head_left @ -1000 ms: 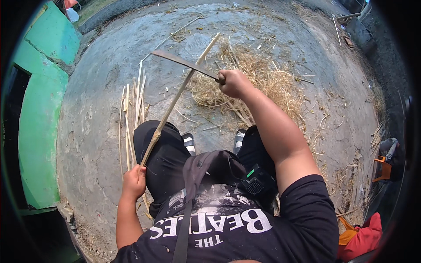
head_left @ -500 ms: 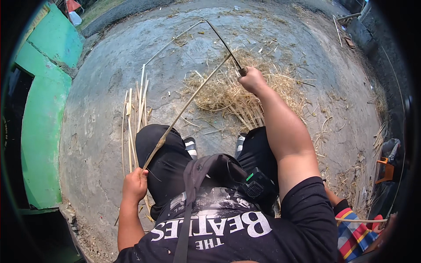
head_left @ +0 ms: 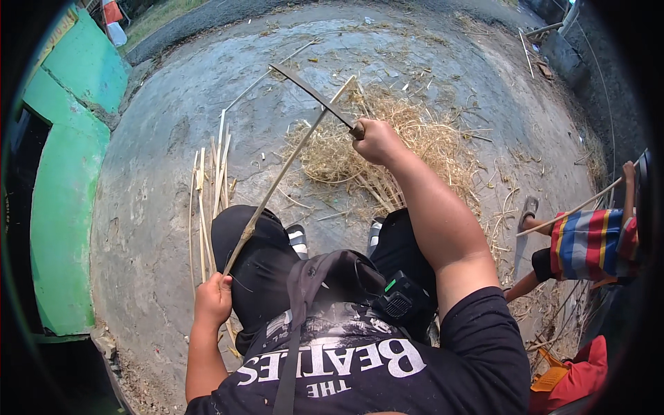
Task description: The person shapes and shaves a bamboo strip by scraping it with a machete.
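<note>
My left hand [head_left: 213, 301] is closed around the lower end of a long, thin bamboo strip [head_left: 277, 181], beside my left knee. The strip slants up and away to the right, with a darker node near my knee. In my right hand [head_left: 379, 143] is the wooden handle of a long knife [head_left: 306, 88]. Its dark blade points up and to the left and crosses the strip near the strip's far end. Whether the edge bites into the strip cannot be made out. Several pale bamboo strips [head_left: 220, 176] lie left of my left knee.
A heap of curled shavings [head_left: 415, 149] covers the ground ahead, with strips under it. At the right, a person in a striped shirt [head_left: 588, 243] holds a thin stick [head_left: 577, 206]. Red cloth [head_left: 579, 370] shows at lower right. A green wall [head_left: 66, 228] stands on the left.
My right hand has come slightly nearer and left, and the knife blade has swung left across the strip. The person in the striped shirt has moved forward at the right.
</note>
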